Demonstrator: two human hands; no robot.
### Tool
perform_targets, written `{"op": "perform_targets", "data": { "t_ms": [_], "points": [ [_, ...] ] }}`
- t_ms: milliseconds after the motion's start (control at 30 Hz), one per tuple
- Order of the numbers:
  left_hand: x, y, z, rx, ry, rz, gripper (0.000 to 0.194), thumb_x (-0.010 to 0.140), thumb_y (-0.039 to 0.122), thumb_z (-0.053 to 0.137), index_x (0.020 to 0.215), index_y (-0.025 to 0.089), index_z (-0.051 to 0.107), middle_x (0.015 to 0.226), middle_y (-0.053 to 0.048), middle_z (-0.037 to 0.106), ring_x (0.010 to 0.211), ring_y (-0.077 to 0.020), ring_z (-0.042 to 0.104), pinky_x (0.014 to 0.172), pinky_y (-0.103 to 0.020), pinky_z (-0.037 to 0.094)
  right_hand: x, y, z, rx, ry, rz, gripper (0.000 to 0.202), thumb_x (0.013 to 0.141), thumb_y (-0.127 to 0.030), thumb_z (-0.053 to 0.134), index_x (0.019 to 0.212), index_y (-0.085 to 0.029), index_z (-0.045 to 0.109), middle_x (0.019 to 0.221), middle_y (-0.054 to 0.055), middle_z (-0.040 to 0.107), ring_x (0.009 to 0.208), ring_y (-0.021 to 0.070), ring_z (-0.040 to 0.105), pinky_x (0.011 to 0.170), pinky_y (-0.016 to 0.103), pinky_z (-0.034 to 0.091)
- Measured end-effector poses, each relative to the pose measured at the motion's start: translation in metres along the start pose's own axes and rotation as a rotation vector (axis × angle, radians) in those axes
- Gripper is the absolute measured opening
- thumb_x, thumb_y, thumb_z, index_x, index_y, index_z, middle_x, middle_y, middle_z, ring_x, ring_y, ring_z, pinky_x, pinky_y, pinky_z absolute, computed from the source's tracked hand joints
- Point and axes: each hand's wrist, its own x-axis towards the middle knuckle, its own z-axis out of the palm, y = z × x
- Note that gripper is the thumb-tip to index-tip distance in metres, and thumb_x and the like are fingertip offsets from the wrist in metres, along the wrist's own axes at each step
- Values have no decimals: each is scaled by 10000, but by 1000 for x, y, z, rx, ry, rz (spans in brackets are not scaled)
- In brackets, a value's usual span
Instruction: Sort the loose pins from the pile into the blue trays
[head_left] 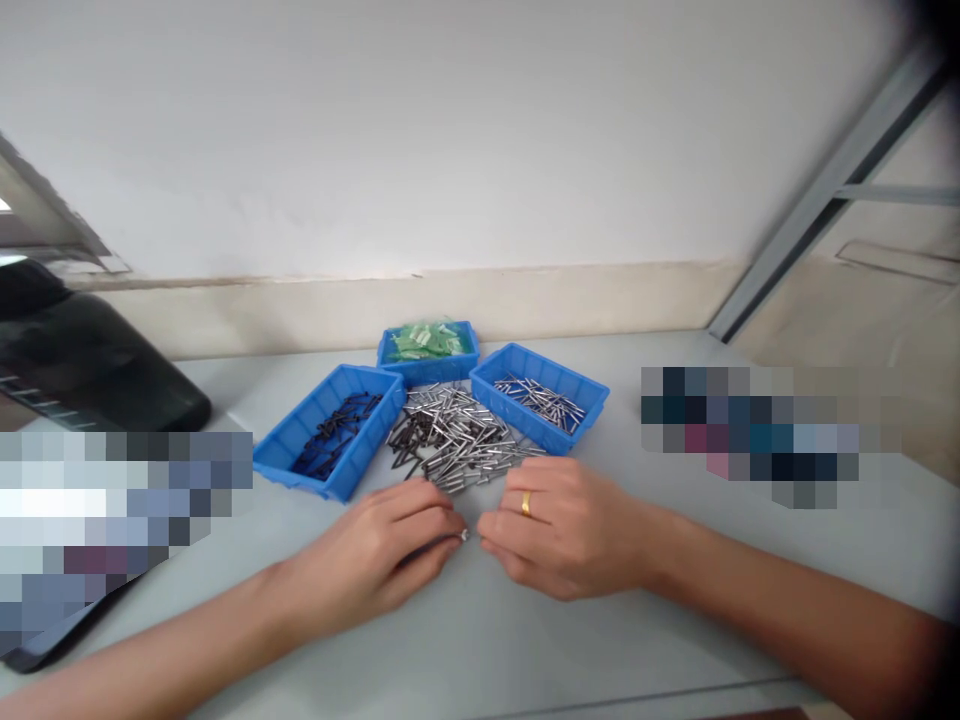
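My left hand point(409, 535) is closed in a pinch, with the end of a small silver rivet point(465, 535) showing at its fingertips. Just across a narrow gap, my right hand point(551, 525) has its fingers curled together; whatever they may hold is hidden. Directly beyond both hands lies a loose pile of silver rivets point(469, 435) with dark screws point(412, 435) mixed in on its left side. A blue bin point(349, 480) to the left holds dark screws. Silver rivets lie in a second blue bin point(600, 400) to the right.
At the back, a third blue bin point(427, 373) contains green-and-white small pieces point(429, 340). A dark bottle point(112, 350) stands at the left, above a blurred-out flat object point(97, 540). Another pixelated patch covers the right. A wall point(450, 150) closes off the table's point(600, 650) far edge.
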Motion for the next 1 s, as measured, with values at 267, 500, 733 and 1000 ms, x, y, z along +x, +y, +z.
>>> {"op": "perform_targets", "data": {
  "t_ms": [267, 500, 733, 1000],
  "points": [
    [-1, 2, -3, 28, 33, 16, 170, 931, 180, 437, 911, 181, 606, 786, -39, 588, 734, -150, 565, 650, -235, 461, 2, -2, -4, 11, 35, -40, 166, 859, -180, 450, 721, -183, 542, 538, -37, 433, 542, 116, 356, 519, 275, 247],
    [-1, 3, -3, 30, 103, 53, 147, 927, 154, 454, 896, 175, 596, 739, -25, 602, 679, -143, 555, 612, -235, 441, 1, -1, -6, 1, 48, -19, 166, 855, -170, 450, 736, -178, 564, 546, -31, 443, 550, 120, 361, 516, 278, 253],
    [-5, 1, -4, 23, 318, 30, 88, 900, 134, 515, 932, 167, 590, 743, -20, 625, 675, -134, 577, 607, -231, 455, -1, 6, -2, -52, -3, 70, 187, 888, -161, 437, 764, -166, 576, 574, -21, 455, 577, 127, 360, 546, 287, 255],
    [-6, 6, -3, 63, 323, 115, 125, 888, 97, 527, 981, 156, 588, 759, -30, 642, 702, -148, 591, 632, -259, 459, -5, 2, 7, -58, -215, 76, 163, 872, -124, 436, 725, -185, 469, 584, -28, 484, 573, 116, 388, 545, 287, 219]
  ]
}}
